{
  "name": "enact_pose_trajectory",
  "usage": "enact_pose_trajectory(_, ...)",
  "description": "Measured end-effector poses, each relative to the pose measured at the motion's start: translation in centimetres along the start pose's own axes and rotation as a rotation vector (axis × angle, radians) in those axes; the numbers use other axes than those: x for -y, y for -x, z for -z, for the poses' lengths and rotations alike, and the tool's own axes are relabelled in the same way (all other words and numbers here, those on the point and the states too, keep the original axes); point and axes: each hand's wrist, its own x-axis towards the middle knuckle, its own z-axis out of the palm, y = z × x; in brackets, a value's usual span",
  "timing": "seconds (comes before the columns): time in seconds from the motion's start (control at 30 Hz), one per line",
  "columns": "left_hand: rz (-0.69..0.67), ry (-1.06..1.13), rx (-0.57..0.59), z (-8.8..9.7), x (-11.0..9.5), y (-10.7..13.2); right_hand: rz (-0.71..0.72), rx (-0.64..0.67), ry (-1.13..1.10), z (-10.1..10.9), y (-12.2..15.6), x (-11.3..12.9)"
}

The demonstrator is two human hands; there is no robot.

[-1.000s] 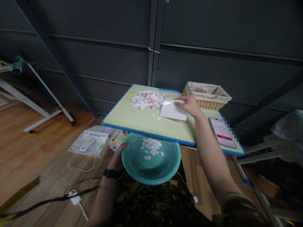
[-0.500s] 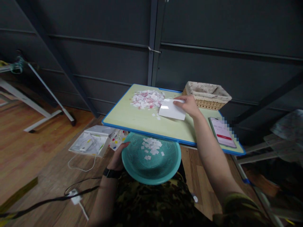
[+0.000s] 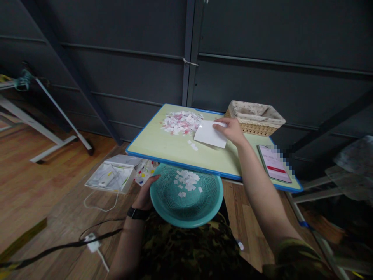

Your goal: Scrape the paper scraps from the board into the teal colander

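My right hand [image 3: 231, 130] pinches a white card [image 3: 210, 133] by its right side, just above the yellow-green tabletop [image 3: 157, 146]. Left of the card's edge lies a heap of small white and pink paper pieces [image 3: 181, 122]; a few loose white scraps [image 3: 192, 145] lie below it. My left hand [image 3: 146, 194] grips the left rim of a teal plastic basket [image 3: 186, 212], tucked at my lap under the table's front edge. White paper squares [image 3: 188, 179] rest in the basket. The fingers under its rim are partly hidden.
A lined wicker basket [image 3: 255, 118] stands at the table's back right, with a phone [image 3: 274, 163] near the right edge. On the floor at left are an open white box [image 3: 110, 177], a power plug [image 3: 92, 243] and cables. A dark metal wall rises behind.
The card in my right hand has shifted slightly left, and the loose scraps beside it have moved a little left. My left hand and the teal basket stay put.
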Motion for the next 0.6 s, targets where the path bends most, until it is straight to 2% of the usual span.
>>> enact_pose_trajectory(0.23,-0.026,-0.022,-0.019,-0.2,-0.1,0.1,0.071,0.09,-0.027,-0.9,0.2,0.6)
enact_pose_trajectory(0.43,-0.019,-0.021,-0.048,-0.3,-0.2,0.2,0.058,0.035,-0.036,-1.3,0.2,0.5)
enact_pose_trajectory(0.6,-0.012,-0.03,-0.044,-0.5,-0.4,0.4,0.098,0.147,-0.047,-2.1,0.8,1.0)
